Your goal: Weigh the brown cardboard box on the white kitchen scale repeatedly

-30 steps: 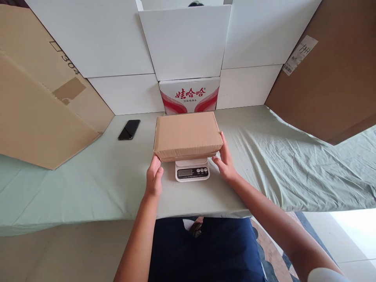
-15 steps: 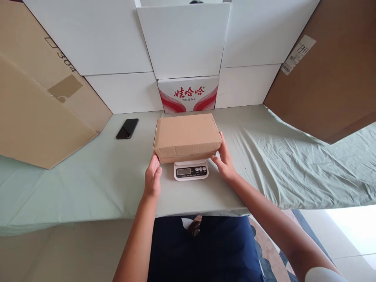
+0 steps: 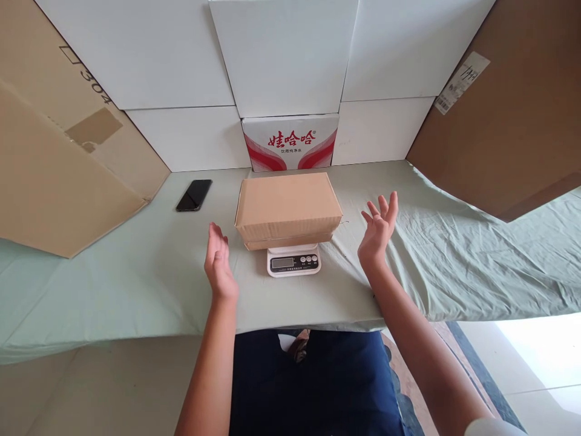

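A closed brown cardboard box (image 3: 289, 200) rests on a white kitchen scale (image 3: 294, 270), hiding the scale's platform. The scale's display and several buttons show below the box's front edge; no digits can be made out. My left hand (image 3: 218, 261) is held up to the left of the box, apart from it, fingers stretched and nothing in them. To the right of the box, my right hand (image 3: 379, 233) is raised with its fingers spread, holding nothing.
A black phone (image 3: 194, 195) lies on the green tablecloth (image 3: 136, 266) at the left. White panels and a red-and-white carton (image 3: 291, 143) stand along the back. Large cardboard sheets lean at the left (image 3: 63, 175) and right (image 3: 503, 127).
Both hands have let go of the cardboard box and moved outward, the left one to the left and the right one to the right. The box stays on the scale.
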Demonstrator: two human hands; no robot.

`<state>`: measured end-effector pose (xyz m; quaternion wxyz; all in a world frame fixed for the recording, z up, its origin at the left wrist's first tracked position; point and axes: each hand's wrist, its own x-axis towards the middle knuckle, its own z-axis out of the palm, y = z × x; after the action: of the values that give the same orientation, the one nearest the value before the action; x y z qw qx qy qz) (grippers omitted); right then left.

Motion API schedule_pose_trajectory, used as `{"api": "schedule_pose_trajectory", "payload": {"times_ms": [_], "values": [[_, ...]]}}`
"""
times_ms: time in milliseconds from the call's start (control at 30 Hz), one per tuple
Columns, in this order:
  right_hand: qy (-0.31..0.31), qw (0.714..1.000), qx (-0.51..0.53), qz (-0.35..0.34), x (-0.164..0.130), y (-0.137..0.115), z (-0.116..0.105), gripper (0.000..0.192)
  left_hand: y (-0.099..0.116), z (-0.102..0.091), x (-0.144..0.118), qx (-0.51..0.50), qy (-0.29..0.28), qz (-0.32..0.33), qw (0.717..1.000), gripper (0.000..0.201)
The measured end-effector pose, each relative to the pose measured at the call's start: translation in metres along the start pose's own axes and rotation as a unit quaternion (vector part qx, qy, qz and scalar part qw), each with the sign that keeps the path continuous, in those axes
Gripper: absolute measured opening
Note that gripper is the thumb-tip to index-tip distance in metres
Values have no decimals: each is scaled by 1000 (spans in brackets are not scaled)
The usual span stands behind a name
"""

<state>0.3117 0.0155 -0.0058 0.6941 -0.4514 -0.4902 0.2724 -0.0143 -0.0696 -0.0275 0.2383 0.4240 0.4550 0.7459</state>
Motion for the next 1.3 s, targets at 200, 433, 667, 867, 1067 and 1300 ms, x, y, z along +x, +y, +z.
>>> {"api": "schedule_pose_trajectory", "payload": {"times_ms": [200,433,667,867,1067,1300], "values": [[-26,996,66,59,-4,2,9,74,2,4,-2,-1,-46,-34,998,71],[-233,972,22,20,-29,-1,19,72,-3,7,-6,-18,-139,-35,990,76],[-255,966,30,28,-33,-3,22,79,1,16,-5,-19,-179,-9,984,79],[-252,966,53,10,-41,-17,34,80,2,18,-8,-21,-187,-8,982,79],[-226,973,22,-48,-5,-13,53,91,10,32,38,4,-203,-1,979,65],[-200,974,42,-101,65,26,114,79,-44,72,121,12,-147,-33,988,58]]}}
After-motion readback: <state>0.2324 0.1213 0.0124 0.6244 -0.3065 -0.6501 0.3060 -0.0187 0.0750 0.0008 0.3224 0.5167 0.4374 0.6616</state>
